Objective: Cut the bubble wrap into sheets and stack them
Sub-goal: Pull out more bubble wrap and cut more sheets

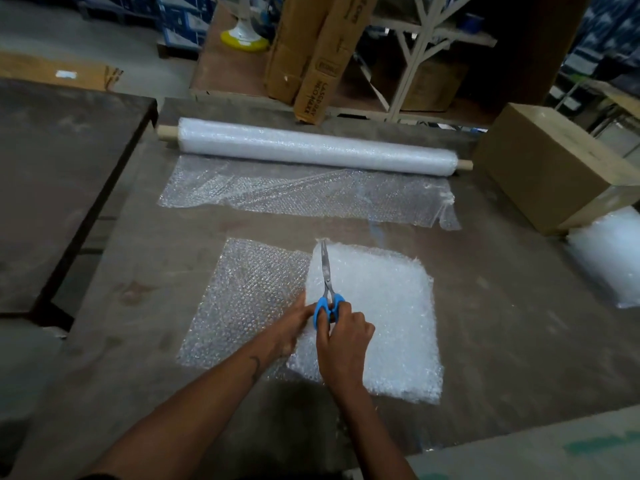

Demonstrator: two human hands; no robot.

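A person works through bubble wrap at a warehouse table (485, 358), with the stack of cut sheets (381, 320) as the centre of things. Left of the stack, partly under its edge, lies a single clear sheet (242, 299). At the stack's left edge, the left hand (294, 323) rests with fingers tucked at the seam; its grip cannot be told. The right hand (343, 337) grips the blue-handled scissors (327, 289), blades nearly closed and pointing away. Beyond the stack, the roll (311, 147) remains thick, with a loose tail unrolled: much cutting appears left. Far right of the stack, another pile (609, 258) sits beside a cardboard box (554, 168).
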